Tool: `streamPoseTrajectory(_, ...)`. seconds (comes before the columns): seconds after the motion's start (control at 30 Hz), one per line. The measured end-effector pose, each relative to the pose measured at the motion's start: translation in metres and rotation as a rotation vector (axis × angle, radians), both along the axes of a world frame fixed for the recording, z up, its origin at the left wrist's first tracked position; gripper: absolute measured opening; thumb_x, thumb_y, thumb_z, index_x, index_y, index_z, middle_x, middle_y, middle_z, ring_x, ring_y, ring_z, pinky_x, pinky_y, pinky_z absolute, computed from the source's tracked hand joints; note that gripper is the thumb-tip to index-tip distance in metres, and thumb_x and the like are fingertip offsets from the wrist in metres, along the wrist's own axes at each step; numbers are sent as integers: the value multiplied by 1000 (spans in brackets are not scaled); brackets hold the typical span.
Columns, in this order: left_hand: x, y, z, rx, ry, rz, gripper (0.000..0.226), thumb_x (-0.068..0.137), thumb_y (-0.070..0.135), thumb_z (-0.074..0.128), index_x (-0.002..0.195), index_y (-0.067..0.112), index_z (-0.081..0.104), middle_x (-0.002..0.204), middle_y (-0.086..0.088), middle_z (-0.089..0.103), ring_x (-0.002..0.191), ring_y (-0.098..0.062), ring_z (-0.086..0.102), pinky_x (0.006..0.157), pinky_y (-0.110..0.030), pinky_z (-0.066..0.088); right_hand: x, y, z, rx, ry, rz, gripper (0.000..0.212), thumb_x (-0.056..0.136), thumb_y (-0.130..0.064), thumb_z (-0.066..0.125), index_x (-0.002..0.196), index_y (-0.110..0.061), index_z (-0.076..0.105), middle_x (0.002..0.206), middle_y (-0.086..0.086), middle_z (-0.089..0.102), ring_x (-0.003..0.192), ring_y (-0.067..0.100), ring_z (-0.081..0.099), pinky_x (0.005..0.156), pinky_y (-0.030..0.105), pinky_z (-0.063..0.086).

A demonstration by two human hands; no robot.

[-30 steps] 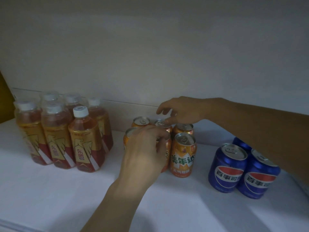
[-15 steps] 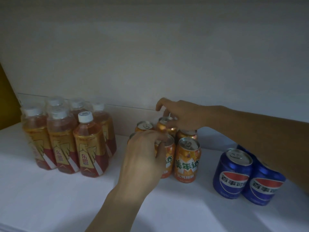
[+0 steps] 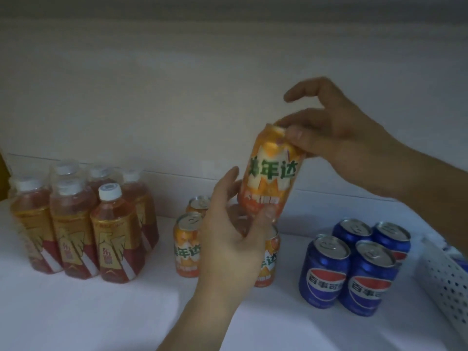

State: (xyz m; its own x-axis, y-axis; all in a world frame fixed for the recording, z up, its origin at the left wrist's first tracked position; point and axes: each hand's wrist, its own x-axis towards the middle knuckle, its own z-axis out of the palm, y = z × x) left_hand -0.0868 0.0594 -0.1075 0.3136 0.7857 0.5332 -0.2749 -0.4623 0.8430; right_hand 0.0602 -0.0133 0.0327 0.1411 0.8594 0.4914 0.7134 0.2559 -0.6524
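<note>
An orange soda can (image 3: 271, 173) with green lettering hangs in the air above the shelf, slightly tilted. My right hand (image 3: 336, 138) pinches its top rim from the right. My left hand (image 3: 233, 239) cups the can's bottom, thumb at the lower right edge and fingers at its left side. Below stand more orange cans (image 3: 186, 247) on the white shelf (image 3: 101, 312); some are hidden behind my left hand.
Several red-and-gold tea bottles (image 3: 111, 234) stand grouped at the left. Several blue cola cans (image 3: 326, 269) stand at the right. A white perforated basket (image 3: 445, 279) sits at the right edge. A pale wall closes the back.
My right hand has lifted an orange can out of the back of the group. My left hand left the front cans and rose under the lifted can. The camera moved closer.
</note>
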Motion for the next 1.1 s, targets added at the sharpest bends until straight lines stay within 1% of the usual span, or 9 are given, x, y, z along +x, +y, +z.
streamPoseTrajectory(0.1, 13, -20, 2, 0, -152, 16, 57, 80, 28, 76, 134, 24, 58, 112, 18, 72, 101, -7, 71, 81, -22, 57, 4, -20, -24, 40, 145, -46, 20, 109, -16, 50, 122, -29, 58, 109, -1, 75, 99, 13, 72, 89, 31, 60)
streamPoseTrajectory(0.23, 25, -40, 6, 152, -171, 92, 52, 79, 27, 80, 126, 32, 60, 118, 2, 69, 102, -22, 70, 78, -34, 61, 8, -41, -51, 171, 475, -158, 22, 104, -22, 55, 123, -23, 65, 102, -1, 76, 96, 16, 73, 86, 32, 60)
streamPoseTrajectory(0.37, 42, -61, 2, 242, -142, 36, 58, 75, 30, 85, 127, 30, 61, 128, 10, 60, 118, -21, 63, 84, -36, 60, 9, -57, -72, 359, 718, -224, 27, 94, -27, 67, 120, -21, 70, 117, 6, 73, 99, 20, 73, 78, 30, 57)
streamPoseTrajectory(0.47, 51, -74, 1, 116, -86, -65, 57, 85, 46, 76, 135, 31, 55, 127, 14, 62, 114, -13, 66, 81, -30, 61, 16, -66, -70, 422, 733, -226, 22, 93, -16, 72, 114, -21, 73, 118, 2, 74, 102, 19, 73, 80, 32, 57)
streamPoseTrajectory(0.57, 50, -79, 9, -59, -102, -272, 59, 80, 44, 74, 134, 30, 55, 119, 14, 70, 105, -6, 70, 77, -21, 59, 21, -68, -64, 444, 709, -176, 28, 85, -21, 70, 113, -22, 74, 117, 1, 75, 101, 18, 74, 81, 33, 57)
streamPoseTrajectory(0.67, 46, -77, 12, -160, -185, -472, 60, 80, 38, 80, 134, 26, 57, 123, 6, 71, 110, -19, 71, 80, -31, 60, 20, -65, -61, 445, 777, -67, 32, 84, -18, 68, 117, -18, 71, 114, 3, 74, 98, 19, 73, 79, 34, 58)
streamPoseTrajectory(0.77, 47, -79, 8, -103, -207, -363, 70, 72, 18, 85, 135, 27, 56, 125, 11, 69, 114, -13, 68, 86, -28, 59, 15, -61, -62, 402, 878, 37, 36, 85, -20, 64, 121, -15, 67, 106, 4, 74, 96, 21, 73, 81, 36, 59)
streamPoseTrajectory(0.87, 50, -82, 4, 15, -185, -221, 86, 59, 2, 89, 132, 31, 54, 124, 20, 65, 117, -6, 65, 87, -26, 59, 9, -56, -66, 353, 912, 27, 47, 83, -27, 70, 127, -15, 64, 114, 9, 74, 106, 34, 73, 88, 46, 61)
streamPoseTrajectory(1.1, 50, -85, -2, 148, -131, -77, 93, 55, 9, 98, 131, 38, 52, 127, 22, 58, 121, -9, 61, 88, -35, 60, 8, -58, -68, 298, 978, 42, 43, 80, -31, 70, 119, -15, 66, 120, 22, 71, 110, 44, 71, 93, 54, 60)
